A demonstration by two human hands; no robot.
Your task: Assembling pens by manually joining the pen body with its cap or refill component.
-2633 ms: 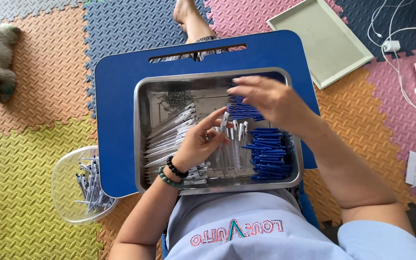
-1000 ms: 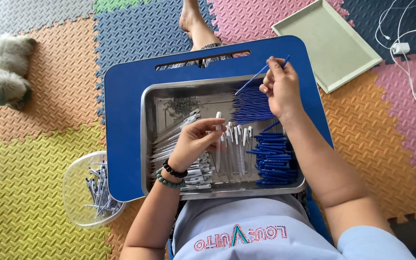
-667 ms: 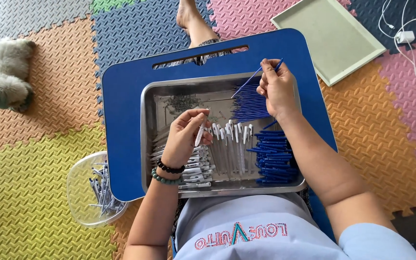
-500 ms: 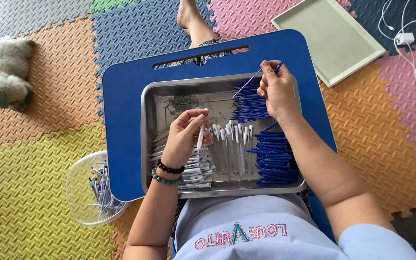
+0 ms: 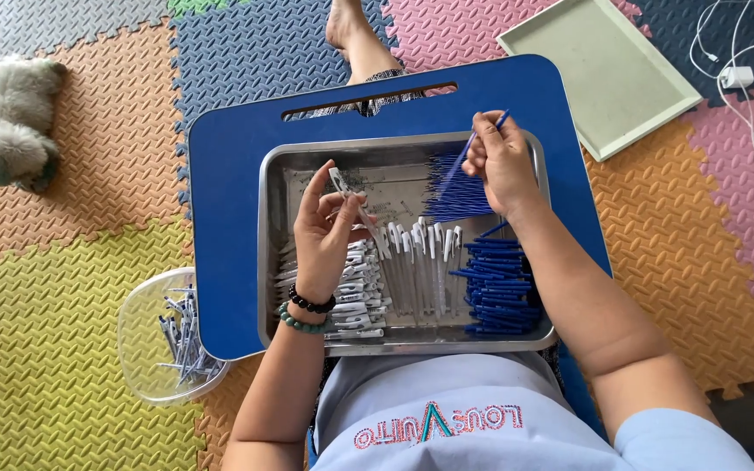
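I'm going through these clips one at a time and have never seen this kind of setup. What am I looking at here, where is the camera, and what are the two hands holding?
There is no machine: a seated person works with bare hands, filmed by a camera on their head looking down. Across the lap lies a blue lap desk carrying a metal tray. In the tray lie white pen barrels, blue pen parts and thin blue refills. The left hand holds one white pen barrel; the right hand pinches a blue refill. On the foam floor mats sit a clear bowl of more parts, a pale green tray and a furry animal.
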